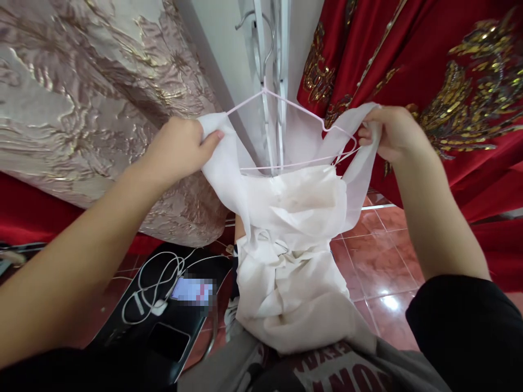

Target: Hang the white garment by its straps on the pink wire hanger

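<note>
A white sheer garment (294,234) hangs in front of me on a pale pink wire hanger (294,103), whose metal hook rests on a white upright rail (261,49). My left hand (180,149) is closed on the garment's left shoulder strap, thumb pressed on the cloth. My right hand (394,133) is closed on the right shoulder strap, beside the hanger's right end. The garment's lower part bunches in folds down to my lap.
A pink-gold brocade cloth (90,98) hangs at the left. A red garment with gold sequin embroidery (449,81) hangs at the right. Below left, a black stool (139,332) carries a phone, a white cable and earphones. The floor is red tile (379,267).
</note>
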`<control>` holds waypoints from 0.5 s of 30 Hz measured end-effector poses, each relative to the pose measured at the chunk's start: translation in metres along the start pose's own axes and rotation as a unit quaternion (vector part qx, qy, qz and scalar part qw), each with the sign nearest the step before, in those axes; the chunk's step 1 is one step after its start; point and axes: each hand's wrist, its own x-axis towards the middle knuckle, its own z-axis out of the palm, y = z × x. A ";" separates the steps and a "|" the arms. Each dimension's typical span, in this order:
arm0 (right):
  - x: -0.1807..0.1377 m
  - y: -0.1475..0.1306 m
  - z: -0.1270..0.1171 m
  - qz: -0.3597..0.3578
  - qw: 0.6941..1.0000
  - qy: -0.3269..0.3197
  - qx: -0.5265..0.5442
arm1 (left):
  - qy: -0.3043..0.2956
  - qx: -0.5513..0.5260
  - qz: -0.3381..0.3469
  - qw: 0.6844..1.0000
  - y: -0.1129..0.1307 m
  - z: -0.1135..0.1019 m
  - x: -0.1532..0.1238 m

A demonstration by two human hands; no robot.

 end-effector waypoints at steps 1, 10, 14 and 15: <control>-0.002 -0.008 0.007 -0.017 1.000 -0.008 -0.013 | 0.001 -0.008 -0.001 1.000 0.001 0.000 -0.001; -0.044 -0.004 0.064 -0.139 0.971 -0.089 -0.175 | 0.010 -0.098 -0.010 0.995 -0.001 0.004 -0.012; -0.043 0.032 0.056 -0.274 0.922 -0.009 -0.275 | 0.025 -0.110 0.005 0.994 -0.007 0.000 -0.016; -0.041 0.037 0.054 -0.289 0.911 0.011 -0.292 | 0.026 -0.098 0.006 0.995 -0.005 -0.001 -0.016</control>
